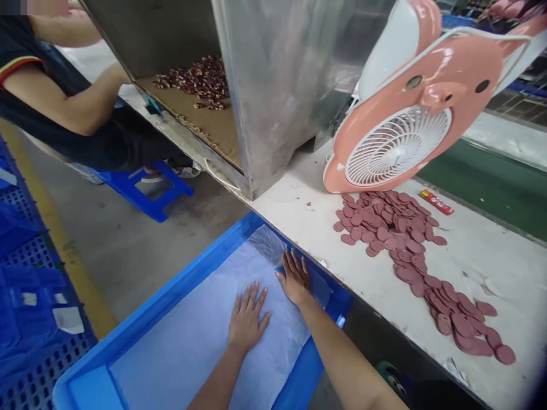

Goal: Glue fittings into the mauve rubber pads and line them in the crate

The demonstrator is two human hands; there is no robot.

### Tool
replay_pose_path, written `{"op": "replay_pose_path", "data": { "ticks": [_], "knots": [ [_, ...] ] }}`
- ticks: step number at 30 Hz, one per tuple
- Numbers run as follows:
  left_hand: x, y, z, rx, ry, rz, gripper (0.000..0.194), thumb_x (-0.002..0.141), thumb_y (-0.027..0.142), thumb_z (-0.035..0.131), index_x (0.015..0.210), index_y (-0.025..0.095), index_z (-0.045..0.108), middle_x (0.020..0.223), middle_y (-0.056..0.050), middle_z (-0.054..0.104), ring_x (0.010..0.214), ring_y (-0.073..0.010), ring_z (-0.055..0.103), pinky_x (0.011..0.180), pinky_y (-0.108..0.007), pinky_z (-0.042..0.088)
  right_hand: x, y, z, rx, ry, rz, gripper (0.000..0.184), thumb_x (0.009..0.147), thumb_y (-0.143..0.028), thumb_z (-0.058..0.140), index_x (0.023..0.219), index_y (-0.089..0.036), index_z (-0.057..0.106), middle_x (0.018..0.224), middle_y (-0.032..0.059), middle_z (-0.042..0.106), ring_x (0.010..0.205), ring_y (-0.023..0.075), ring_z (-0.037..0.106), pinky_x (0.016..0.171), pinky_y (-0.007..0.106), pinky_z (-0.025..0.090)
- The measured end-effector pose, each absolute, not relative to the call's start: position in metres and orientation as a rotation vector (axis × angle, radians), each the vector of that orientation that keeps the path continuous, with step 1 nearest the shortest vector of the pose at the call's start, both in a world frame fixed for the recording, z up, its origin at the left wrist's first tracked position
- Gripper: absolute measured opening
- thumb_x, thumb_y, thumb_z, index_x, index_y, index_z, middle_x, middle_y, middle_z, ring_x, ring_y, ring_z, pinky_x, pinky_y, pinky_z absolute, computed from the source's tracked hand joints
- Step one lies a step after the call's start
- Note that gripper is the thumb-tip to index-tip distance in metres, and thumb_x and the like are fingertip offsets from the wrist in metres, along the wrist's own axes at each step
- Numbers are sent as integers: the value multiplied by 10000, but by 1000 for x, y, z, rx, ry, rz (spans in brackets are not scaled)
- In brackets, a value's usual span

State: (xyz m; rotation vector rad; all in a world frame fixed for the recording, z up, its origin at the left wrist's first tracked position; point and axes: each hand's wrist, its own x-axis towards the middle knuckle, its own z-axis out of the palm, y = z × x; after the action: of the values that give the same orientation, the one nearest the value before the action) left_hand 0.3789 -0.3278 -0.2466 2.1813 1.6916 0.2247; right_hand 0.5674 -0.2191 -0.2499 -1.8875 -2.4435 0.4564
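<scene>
My left hand lies flat with spread fingers on a thin white translucent sheet that lines a blue plastic tray. Farther right, my right hand rests on the sheet near the tray's far right corner, fingers stretched out. Neither hand grips anything. Around the right hand the sheet looks clearer and wrinkled, and it reaches up the tray wall. The white worktable's edge overhangs that side of the tray and hides part of its rim.
On the worktable lie many flat reddish-brown oval pieces, a small red packet and a pink animal-shaped fan. A metal box holds dark red bits. A co-worker sits at left by a blue stool; blue crates stand nearby.
</scene>
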Motion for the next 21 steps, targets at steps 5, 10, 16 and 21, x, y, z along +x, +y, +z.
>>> {"op": "replay_pose_path", "data": {
  "ticks": [5, 10, 16, 21],
  "knots": [
    [366, -343, -217, 2078, 1821, 210, 636, 943, 456, 480, 1518, 294, 261, 1609, -70, 295, 1462, -280, 261, 1161, -514, 266, 563, -227, -251, -1871, -2507, 349, 503, 950, -371, 577, 1408, -222, 432, 1541, 103, 326, 1390, 333, 332, 1130, 611, 256],
    [317, -418, -203, 1536, 2501, 96, 626, 984, 396, 348, 1550, 203, 163, 1612, -174, 237, 1497, -338, 96, 1137, -600, 255, 560, -230, -257, -1836, -2522, 286, 509, 946, -347, 588, 1411, -218, 426, 1547, 105, 313, 1398, 338, 319, 1132, 616, 251],
    [264, -494, -218, 1128, 2781, 12, 624, 982, 425, 299, 1511, 95, 289, 1577, -230, 297, 1492, -367, 72, 1138, -610, 230, 556, -236, -265, -1842, -2509, 239, 528, 952, -349, 574, 1432, -220, 397, 1565, 103, 283, 1411, 336, 297, 1138, 608, 245],
    [255, -503, -220, 1067, 2769, -7, 594, 976, 429, 313, 1483, 124, 373, 1597, -172, 285, 1494, -346, 99, 1170, -567, 191, 557, -243, -267, -1780, -2482, 270, 573, 969, -421, 512, 1471, -211, 332, 1565, 119, 285, 1433, 341, 254, 1146, 613, 208]
  ]
}}
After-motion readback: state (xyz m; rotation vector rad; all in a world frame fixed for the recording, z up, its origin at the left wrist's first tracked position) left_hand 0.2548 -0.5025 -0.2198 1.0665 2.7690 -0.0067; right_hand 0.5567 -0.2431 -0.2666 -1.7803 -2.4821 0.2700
